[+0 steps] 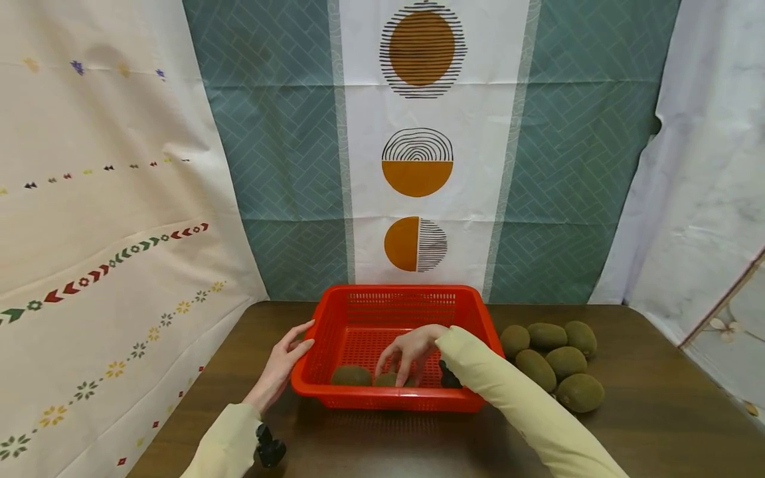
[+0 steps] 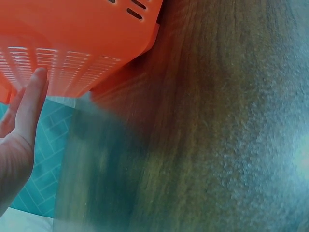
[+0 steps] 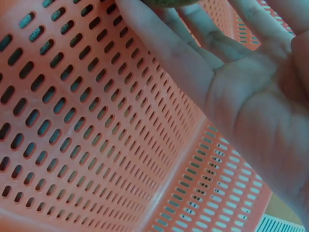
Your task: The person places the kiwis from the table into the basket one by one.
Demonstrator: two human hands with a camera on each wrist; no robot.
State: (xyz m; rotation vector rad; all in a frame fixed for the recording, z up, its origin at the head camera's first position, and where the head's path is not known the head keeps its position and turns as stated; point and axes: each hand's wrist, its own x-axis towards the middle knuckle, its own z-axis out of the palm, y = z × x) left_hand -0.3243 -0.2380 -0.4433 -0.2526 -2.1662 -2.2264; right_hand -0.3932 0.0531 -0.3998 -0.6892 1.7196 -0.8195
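A red plastic basket (image 1: 394, 401) with slotted walls stands on the table. Inside it, against the near wall, lies one brown kiwi (image 1: 351, 376). Just right of that, my right hand (image 1: 412, 348) reaches down into the basket, its fingers bent around a second kiwi (image 1: 385, 380). The right wrist view catches only the edge of this kiwi (image 3: 175, 2) at the fingertips. My left hand (image 1: 285, 358) is at the basket's left side, fingers extended with the tips at the rim. In the left wrist view its fingers (image 2: 33, 104) lie along the slotted outer wall.
Several kiwis (image 1: 566, 363) lie grouped on the wooden table (image 1: 651, 411), right of the basket. A patterned cloth (image 1: 418, 252) hangs behind the basket. Light cloths (image 1: 119, 318) hang along the sides.
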